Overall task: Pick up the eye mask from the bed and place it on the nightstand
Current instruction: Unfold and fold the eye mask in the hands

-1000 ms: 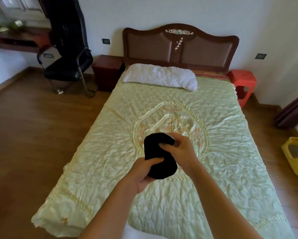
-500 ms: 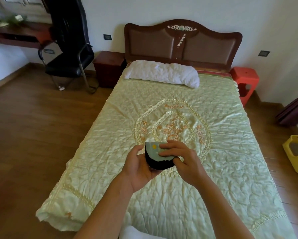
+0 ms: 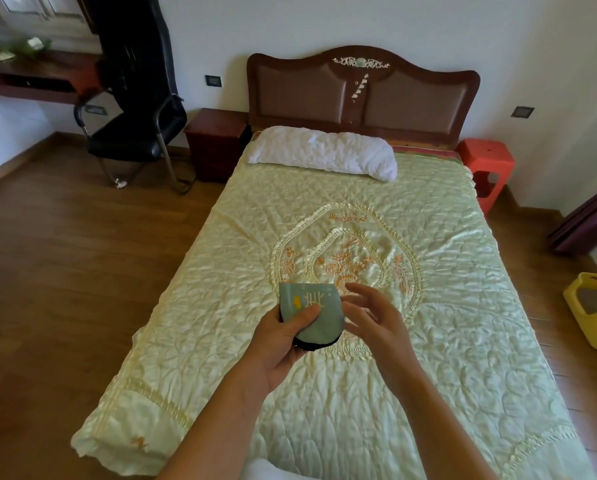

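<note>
your left hand point(image 3: 283, 337) grips the eye mask point(image 3: 309, 311), thumb pressed across its grey-green face and the other fingers curled underneath, so the mask is up off the bed point(image 3: 342, 306) and held above the quilt's embroidered centre. your right hand point(image 3: 376, 320) sits just beside the mask's right edge with its fingers spread and loosely bent, holding nothing; whether a fingertip touches the mask you cannot tell. there is one mask, folded or doubled over, with a black underside showing along its lower rim. its face carries a small yellow mark and some pale printed characters, too small and blurred to read. both your forearms reach in from the bottom of the view. beneath them lies one bed with a pale yellow-green quilt, an orange floral design inside a ruffled oval, and one white pillow point(image 3: 324, 152) at the head, against a dark wooden headboard point(image 3: 363, 95). one dark wooden nightstand point(image 3: 215, 143) stands at the bed's left side, well apart from the mask, and one red plastic stool point(image 3: 487, 169) stands at the right side. one black office chair point(image 3: 134, 98) sits left of the nightstand, near a wall shelf point(image 3: 30, 79). one yellow basket point(image 3: 593, 313) rests on the wooden floor at the far right.
</note>
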`<action>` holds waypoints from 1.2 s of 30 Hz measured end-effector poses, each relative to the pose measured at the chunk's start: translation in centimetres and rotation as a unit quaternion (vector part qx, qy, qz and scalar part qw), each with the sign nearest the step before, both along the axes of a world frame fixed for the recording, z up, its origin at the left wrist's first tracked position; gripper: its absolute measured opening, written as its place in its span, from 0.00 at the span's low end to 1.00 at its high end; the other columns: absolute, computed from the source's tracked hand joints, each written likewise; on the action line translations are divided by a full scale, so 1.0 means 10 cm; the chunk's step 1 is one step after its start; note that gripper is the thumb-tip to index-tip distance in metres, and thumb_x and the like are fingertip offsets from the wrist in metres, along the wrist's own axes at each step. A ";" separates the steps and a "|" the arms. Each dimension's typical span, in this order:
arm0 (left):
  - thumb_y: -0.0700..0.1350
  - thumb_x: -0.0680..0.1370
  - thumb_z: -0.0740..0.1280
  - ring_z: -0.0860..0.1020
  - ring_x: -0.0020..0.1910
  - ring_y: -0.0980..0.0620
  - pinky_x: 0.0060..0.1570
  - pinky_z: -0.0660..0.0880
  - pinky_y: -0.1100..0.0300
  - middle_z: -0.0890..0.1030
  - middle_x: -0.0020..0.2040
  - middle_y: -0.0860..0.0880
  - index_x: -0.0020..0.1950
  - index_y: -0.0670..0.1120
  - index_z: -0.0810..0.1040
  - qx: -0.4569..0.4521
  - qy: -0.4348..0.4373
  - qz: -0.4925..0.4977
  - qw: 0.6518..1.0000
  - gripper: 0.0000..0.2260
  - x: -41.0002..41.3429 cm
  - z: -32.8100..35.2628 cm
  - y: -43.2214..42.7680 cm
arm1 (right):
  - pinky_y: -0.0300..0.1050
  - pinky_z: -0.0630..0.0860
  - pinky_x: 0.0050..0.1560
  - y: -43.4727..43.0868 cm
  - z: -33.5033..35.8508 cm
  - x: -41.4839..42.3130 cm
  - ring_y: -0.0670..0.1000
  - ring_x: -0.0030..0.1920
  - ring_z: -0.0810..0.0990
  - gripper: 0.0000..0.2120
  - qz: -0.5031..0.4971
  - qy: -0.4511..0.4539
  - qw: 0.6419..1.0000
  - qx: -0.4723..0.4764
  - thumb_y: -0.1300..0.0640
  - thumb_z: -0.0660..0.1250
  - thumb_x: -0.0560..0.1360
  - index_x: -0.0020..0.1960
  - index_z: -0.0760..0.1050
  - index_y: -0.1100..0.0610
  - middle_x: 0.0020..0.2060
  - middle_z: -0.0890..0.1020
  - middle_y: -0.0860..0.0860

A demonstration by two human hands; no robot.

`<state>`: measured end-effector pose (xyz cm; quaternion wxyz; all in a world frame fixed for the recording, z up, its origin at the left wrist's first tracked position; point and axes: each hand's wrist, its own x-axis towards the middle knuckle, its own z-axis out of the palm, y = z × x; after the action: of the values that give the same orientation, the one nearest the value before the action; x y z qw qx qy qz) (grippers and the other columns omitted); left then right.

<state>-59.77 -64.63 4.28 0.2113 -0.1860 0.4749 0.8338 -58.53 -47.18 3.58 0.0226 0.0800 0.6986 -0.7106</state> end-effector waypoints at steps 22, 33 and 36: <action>0.40 0.74 0.73 0.86 0.48 0.45 0.38 0.82 0.56 0.87 0.50 0.42 0.56 0.43 0.81 -0.066 -0.003 0.097 0.993 0.12 0.29 -0.30 -0.37 | 0.49 0.84 0.50 -0.56 -0.23 0.13 0.57 0.49 0.88 0.08 0.049 -0.139 0.987 -0.059 0.59 0.68 0.78 0.53 0.84 0.61 0.47 0.88 0.59; 0.41 0.74 0.74 0.85 0.51 0.44 0.47 0.82 0.50 0.87 0.51 0.42 0.55 0.43 0.82 -0.087 -0.045 0.394 0.914 0.11 1.39 -0.37 -0.49 | 0.50 0.83 0.46 -1.11 -0.34 0.36 0.59 0.50 0.87 0.08 0.341 -0.168 0.923 -0.055 0.58 0.68 0.78 0.50 0.86 0.60 0.48 0.88 0.60; 0.42 0.73 0.75 0.85 0.52 0.45 0.51 0.82 0.47 0.87 0.52 0.43 0.57 0.44 0.81 -0.093 -0.059 0.456 0.883 0.13 1.83 -0.42 -0.53 | 0.49 0.82 0.47 -1.31 -0.39 0.63 0.59 0.52 0.86 0.09 0.411 -0.180 0.893 -0.038 0.56 0.69 0.78 0.50 0.85 0.60 0.48 0.87 0.59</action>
<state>-41.45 -69.89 0.12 -0.1825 -0.4500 0.4001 0.7773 -52.22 -60.32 -0.37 0.4411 -0.0885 0.6259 -0.6371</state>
